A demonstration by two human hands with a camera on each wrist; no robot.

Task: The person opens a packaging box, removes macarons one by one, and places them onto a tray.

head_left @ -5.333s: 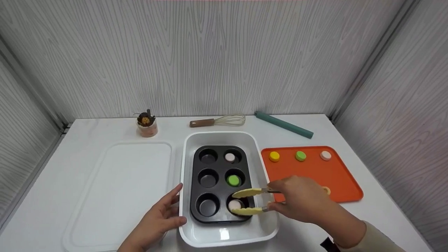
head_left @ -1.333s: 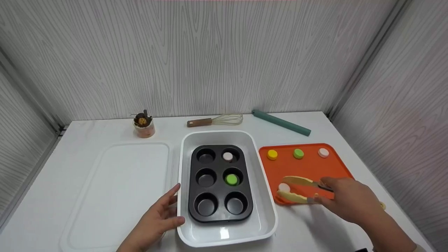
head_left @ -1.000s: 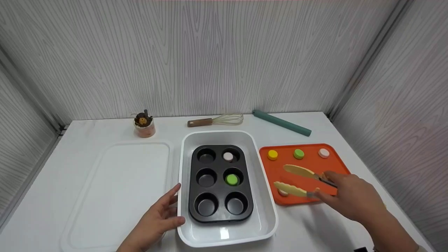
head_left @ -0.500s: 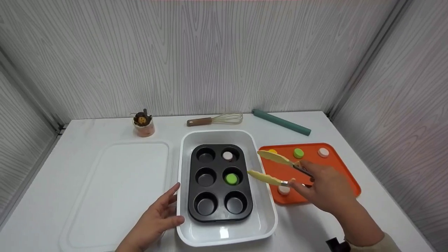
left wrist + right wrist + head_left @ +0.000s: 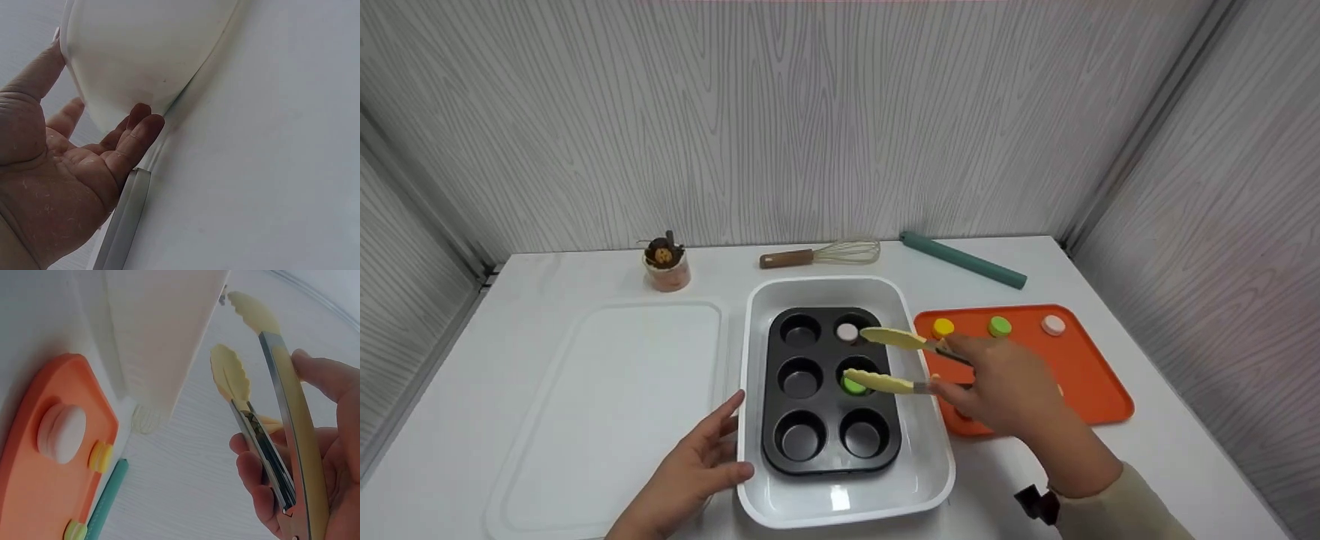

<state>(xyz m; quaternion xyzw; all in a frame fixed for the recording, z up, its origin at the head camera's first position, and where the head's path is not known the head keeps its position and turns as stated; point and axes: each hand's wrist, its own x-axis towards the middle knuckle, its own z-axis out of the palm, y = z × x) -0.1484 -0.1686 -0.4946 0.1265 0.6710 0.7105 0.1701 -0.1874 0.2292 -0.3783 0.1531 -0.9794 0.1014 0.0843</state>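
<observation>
My right hand [image 5: 1001, 382] holds yellow-tipped tongs [image 5: 301, 439], their tips apart with nothing between them, over the right side of a black muffin tin [image 5: 831, 405]. The tin lies inside a white tub [image 5: 840, 510]. A pink macaron [image 5: 847, 332] sits in the far right cup. A green macaron [image 5: 855, 385], partly behind one tong tip, sits in the middle right cup; the other cups are bare. My left hand [image 5: 690, 465] holds the tub's left side, thumb over the rim and fingers against the outer wall.
An orange tray [image 5: 1087, 375] at right bears yellow [image 5: 943, 327], green [image 5: 1000, 326] and pink [image 5: 1053, 325] macarons, plus another pink macaron [image 5: 62, 433] nearer me. Behind lie a whisk [image 5: 821, 253], a green rod [image 5: 964, 260] and a small pot [image 5: 667, 264]. A white lid [image 5: 622, 412] lies left.
The pink macaron from the near right cup was set on the orange tray and let go. The tongs then rose and moved left over the tin. The left hand stayed put.
</observation>
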